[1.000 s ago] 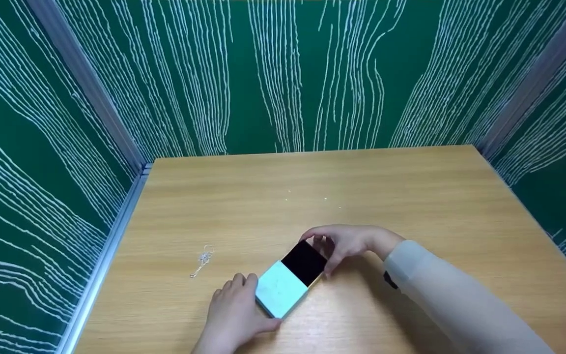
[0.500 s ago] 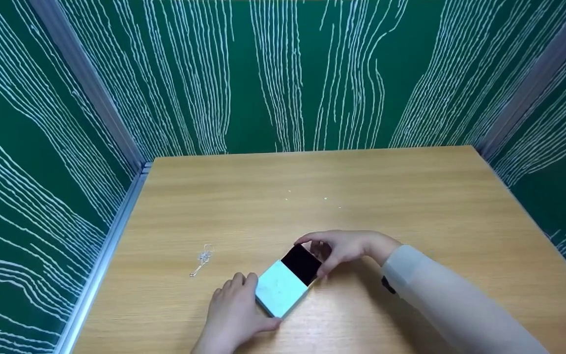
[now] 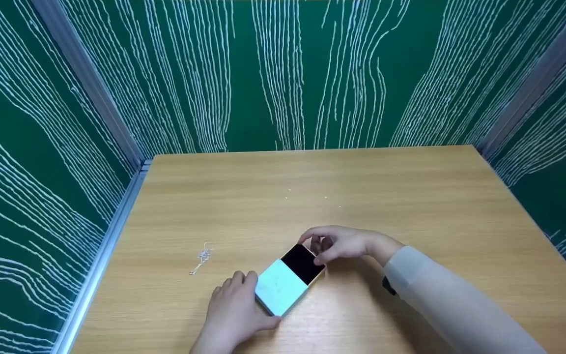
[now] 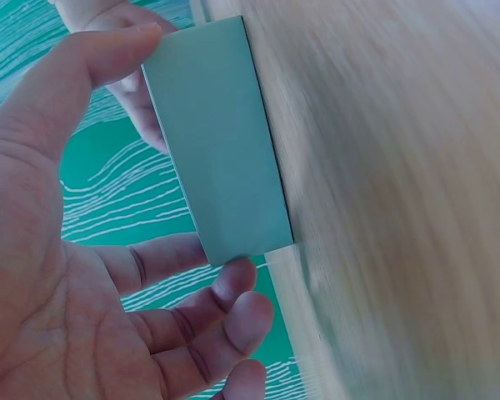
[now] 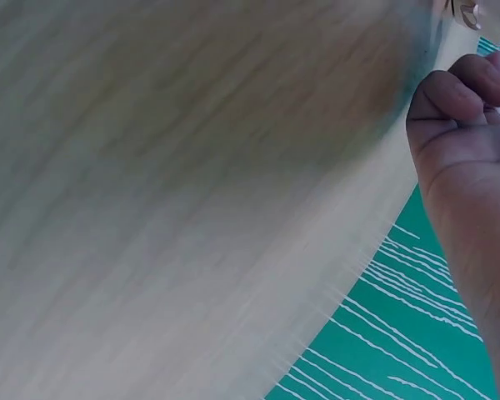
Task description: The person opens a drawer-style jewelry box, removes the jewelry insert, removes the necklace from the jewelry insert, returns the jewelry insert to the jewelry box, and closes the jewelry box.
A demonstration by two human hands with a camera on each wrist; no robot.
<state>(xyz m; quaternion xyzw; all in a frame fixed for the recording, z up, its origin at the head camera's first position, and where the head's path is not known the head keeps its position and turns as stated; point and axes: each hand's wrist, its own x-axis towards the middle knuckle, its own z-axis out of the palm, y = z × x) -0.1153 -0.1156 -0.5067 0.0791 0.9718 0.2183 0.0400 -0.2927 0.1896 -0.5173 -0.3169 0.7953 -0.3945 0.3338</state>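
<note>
A small turquoise jewelry box (image 3: 281,288) of the sliding kind lies on the table, turned at an angle. Its black-lined drawer (image 3: 298,263) sticks partly out of the sleeve towards the far right. My left hand (image 3: 236,310) grips the sleeve by its near-left end, with the thumb on one side and fingers on the other, as the left wrist view shows with the box's plain end (image 4: 217,142). At the drawer's outer end, my right hand (image 3: 344,243) holds the edge, its thumb over the black lining. Most of its other fingers are hidden in the head view.
A thin silver chain necklace (image 3: 202,258) lies bunched on the wooden table (image 3: 214,196), left of the box. Several tiny bright specks (image 3: 325,197) dot the table further back. Green walls (image 3: 243,98) with white wavy lines enclose the table at the back and sides.
The drawer slid slightly into the sleeve, then came slightly out again with my right hand. The right thumb moved from the drawer's side onto its black lining. My left hand stayed put.
</note>
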